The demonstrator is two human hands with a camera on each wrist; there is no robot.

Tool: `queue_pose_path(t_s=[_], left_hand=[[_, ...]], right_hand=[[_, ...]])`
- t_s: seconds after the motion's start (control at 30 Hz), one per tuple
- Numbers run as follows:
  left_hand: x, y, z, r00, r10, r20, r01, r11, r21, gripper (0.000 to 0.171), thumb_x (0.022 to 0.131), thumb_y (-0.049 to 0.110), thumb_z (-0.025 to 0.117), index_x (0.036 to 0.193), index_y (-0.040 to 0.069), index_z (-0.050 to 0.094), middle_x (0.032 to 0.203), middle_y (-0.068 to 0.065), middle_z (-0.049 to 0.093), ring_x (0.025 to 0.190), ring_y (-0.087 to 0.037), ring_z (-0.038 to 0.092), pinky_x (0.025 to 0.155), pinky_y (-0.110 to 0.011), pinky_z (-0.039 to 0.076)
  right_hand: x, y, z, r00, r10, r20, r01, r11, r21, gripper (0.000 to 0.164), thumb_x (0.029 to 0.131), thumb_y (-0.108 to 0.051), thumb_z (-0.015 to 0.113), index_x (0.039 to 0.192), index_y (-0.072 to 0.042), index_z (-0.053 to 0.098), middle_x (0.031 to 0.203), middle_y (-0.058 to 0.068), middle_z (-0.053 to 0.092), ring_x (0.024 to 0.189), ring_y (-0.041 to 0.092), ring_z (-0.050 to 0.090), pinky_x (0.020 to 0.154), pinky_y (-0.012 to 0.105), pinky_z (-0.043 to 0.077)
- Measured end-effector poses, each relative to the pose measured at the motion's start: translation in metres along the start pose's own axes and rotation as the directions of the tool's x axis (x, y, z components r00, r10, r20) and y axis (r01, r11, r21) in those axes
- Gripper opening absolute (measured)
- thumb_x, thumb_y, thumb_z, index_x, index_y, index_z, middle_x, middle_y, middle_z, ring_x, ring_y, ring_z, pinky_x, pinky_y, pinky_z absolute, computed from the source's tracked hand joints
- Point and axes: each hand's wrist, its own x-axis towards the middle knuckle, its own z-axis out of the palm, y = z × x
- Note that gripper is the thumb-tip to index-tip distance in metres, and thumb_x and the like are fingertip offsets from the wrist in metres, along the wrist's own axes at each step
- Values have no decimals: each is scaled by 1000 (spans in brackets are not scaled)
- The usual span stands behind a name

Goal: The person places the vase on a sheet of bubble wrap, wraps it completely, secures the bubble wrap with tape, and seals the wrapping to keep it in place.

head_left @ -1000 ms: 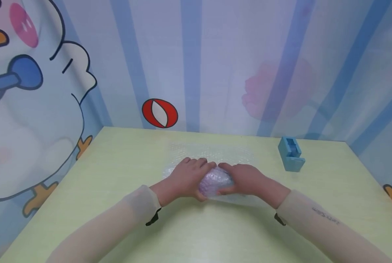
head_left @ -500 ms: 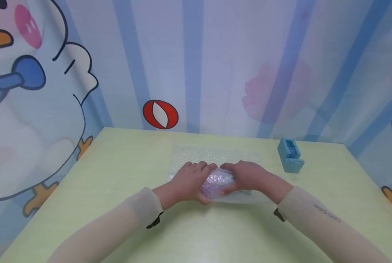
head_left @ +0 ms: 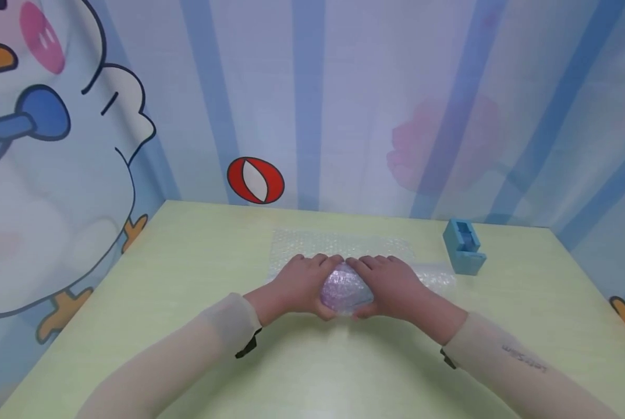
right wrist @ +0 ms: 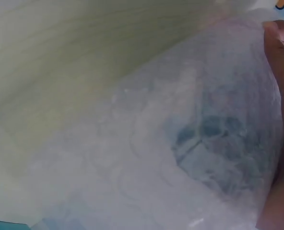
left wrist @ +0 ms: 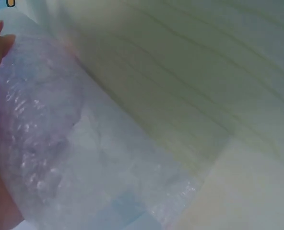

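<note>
In the head view a roundish bundle in clear bubble wrap [head_left: 345, 289] sits at the middle of the table, purplish through its layers. My left hand [head_left: 303, 286] grips its left side, fingers over the far side and thumb near the front. From the right, my right hand [head_left: 392, 286] holds it the same way. A flat part of the bubble wrap sheet [head_left: 338, 241] spreads behind the hands, and a loose end pokes out at right. The right wrist view shows a dark bluish-green patch of the wrapped item [right wrist: 209, 148] through the plastic; its kind is obscured.
A blue tape dispenser [head_left: 465, 249] stands at the right rear of the pale yellow-green table [head_left: 197, 244]. Behind the table hangs a striped cartoon backdrop [head_left: 354, 105] reaching its far edge.
My right hand has shifted its fingers over the bundle and now mirrors the left. The loose wrap end at right now shows beyond the right hand. The tape dispenser stays put.
</note>
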Motion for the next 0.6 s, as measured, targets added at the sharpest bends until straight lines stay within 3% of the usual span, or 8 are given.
queue_pose_path(t_s=[0.2,0.37,0.47,0.6], left_hand=[[2,-3,-2,998,-45,54,49,997,-58,101,74,58,84,152,12,40,137,-10,64,115,-25,67,97,-49,55],[4,-2,-3,993,-84,87,93,991,-97,103,74,58,84,154,12,37,139,-10,63,117,-24,66,98,-50,53],[5,-1,-4,992,-98,85,107,988,-114,102,75,59,83,154,12,37,141,-10,62,120,-26,64,102,-55,50],[4,1,-4,994,-97,43,100,992,-72,102,75,60,82,153,11,39,148,-12,57,131,-30,58,108,-59,46]], right_hand=[[8,2,4,1000,-5,20,5,1000,-22,106,66,-66,87,147,-7,51,133,11,68,106,31,68,90,50,57],[14,4,2,999,-18,29,18,999,-30,97,69,-59,88,145,-9,53,126,9,70,100,28,69,84,48,58],[17,6,1,999,-33,24,33,999,-36,92,70,-54,89,143,-10,55,120,8,72,94,27,70,79,44,59],[21,9,-1,998,-26,50,27,1000,-14,90,70,-51,90,142,-9,56,114,9,73,85,27,71,73,42,60]])
